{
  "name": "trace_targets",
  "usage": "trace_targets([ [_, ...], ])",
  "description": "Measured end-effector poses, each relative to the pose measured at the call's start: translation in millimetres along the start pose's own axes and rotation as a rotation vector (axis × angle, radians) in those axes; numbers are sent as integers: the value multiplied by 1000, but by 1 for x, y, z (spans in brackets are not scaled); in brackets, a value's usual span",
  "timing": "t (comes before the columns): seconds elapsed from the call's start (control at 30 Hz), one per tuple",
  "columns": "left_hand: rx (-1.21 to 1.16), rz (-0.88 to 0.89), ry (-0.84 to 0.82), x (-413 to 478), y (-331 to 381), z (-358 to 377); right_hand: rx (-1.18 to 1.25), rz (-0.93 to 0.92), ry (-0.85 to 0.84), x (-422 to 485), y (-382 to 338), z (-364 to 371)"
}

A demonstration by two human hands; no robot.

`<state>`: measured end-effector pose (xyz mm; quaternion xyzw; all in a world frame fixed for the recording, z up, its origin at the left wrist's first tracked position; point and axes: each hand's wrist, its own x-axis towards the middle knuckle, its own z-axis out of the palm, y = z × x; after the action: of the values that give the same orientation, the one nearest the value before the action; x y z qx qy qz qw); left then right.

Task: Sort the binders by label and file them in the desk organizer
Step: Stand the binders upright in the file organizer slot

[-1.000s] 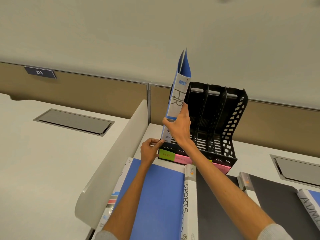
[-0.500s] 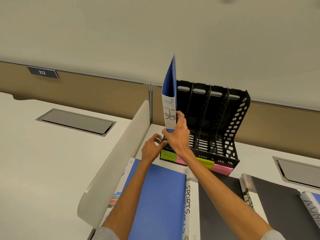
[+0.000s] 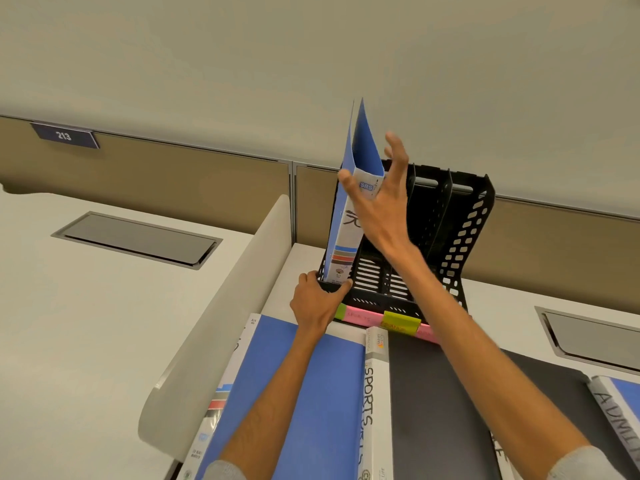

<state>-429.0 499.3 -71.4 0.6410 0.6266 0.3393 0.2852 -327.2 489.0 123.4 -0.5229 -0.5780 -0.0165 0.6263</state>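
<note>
- Right hand hovers spread wide by the top of the blue binder, gripping nothing; left hand grips the front left corner of the organizer so it cannot slide.
- Desk carries the waiting binders flat, the SPORTS binder with its spine readable.
- Organizer stands at the back, three slots free.
- Blue binder stands in the leftmost slot.
- Sticky labels on the front lip mark the slots.
</note>
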Motion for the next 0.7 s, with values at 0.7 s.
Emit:
trace_targets([
  [0.7, -83, -6, -40, -3, -8, 1, -90, 137, -359, 39, -14, -5],
])
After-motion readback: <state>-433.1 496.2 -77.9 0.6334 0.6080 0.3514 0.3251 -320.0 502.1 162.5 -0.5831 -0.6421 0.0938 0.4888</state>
